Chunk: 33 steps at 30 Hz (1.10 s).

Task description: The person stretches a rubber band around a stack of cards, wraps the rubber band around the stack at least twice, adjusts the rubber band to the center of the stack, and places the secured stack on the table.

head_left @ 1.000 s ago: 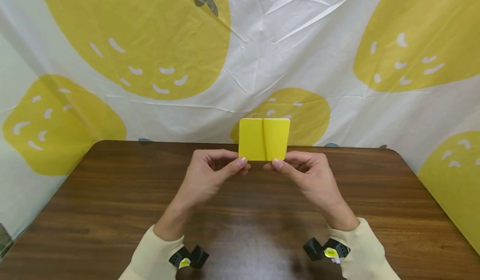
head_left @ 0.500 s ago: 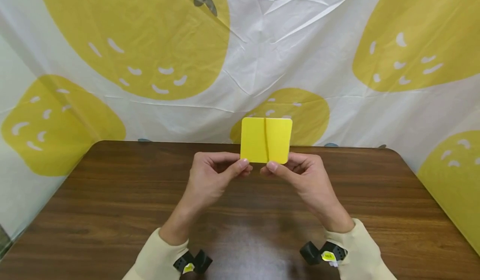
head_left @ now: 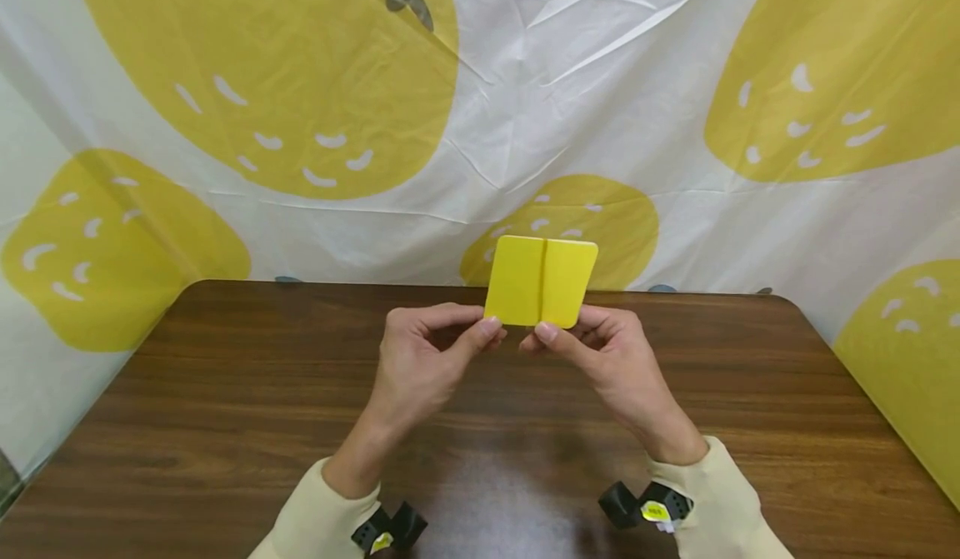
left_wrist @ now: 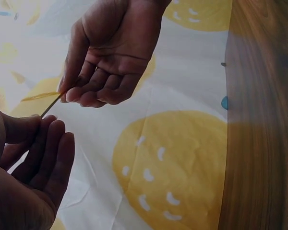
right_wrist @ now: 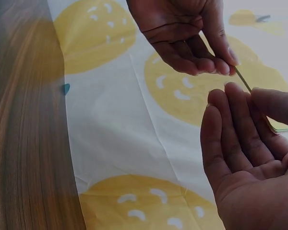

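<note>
A small yellow card (head_left: 517, 280) with rounded corners and a crease down its middle stands up above the table, its top leaning right in the head view. At its lower left corner, the left hand (head_left: 423, 359) pinches it between thumb and fingers. The right hand (head_left: 626, 367) pinches the bottom edge with its thumb close to the crease, the fingers behind. Both wrist views catch the card (left_wrist: 50, 105) nearly edge-on, as a thin line between the hands. A pale edge shows along its top right. The back of the card is hidden in the head view.
A dark brown wooden table (head_left: 187, 426) with rounded far corners lies beneath the hands. Behind it hangs a white cloth (head_left: 352, 242) printed with large yellow fruit shapes. Black wrist cameras (head_left: 390, 528) sit on both cream sleeves (head_left: 720, 492).
The card has shifted slightly right, and its top now slants to the right. The right thumb has moved left to the crease. Both hands keep their pinch.
</note>
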{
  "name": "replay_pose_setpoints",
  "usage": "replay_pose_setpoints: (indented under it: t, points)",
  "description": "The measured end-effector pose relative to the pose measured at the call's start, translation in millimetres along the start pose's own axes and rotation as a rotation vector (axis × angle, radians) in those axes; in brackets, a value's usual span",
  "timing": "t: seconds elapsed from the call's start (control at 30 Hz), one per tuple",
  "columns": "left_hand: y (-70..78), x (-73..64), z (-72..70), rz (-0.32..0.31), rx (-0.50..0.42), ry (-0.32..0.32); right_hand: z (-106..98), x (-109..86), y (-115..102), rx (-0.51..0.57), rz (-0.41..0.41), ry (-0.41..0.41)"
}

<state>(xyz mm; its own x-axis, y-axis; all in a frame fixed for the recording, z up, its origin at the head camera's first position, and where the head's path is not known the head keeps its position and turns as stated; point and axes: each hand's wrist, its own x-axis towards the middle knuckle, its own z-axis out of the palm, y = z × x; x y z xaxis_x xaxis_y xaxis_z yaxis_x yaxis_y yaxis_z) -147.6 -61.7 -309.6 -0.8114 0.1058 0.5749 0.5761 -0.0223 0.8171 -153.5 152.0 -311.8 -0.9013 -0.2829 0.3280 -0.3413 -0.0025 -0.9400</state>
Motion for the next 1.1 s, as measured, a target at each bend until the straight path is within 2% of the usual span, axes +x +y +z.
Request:
replay_pose_setpoints:
  t: [0.4, 0.67, 0.9, 1.1]
  points:
    - [4.8, -1.4, 2.4, 0.027, 0.001, 0.019, -0.4, -0.5, -1.3, 0.025, -0.035, 0.038]
    - [4.6, -2.2, 3.0, 0.049, 0.012, -0.003, -1.7, -1.7, -1.3, -0.01, -0.05, 0.01]
    - [5.6, -3.8, 3.1, 0.088, 0.03, -0.016, -0.8, -2.2, -0.2, 0.004, -0.105, -0.026]
    - [3.5, -3.2, 2.3, 0.166, 0.08, -0.031, 0.5, -3.1, 0.6, -0.046, -0.211, 0.01]
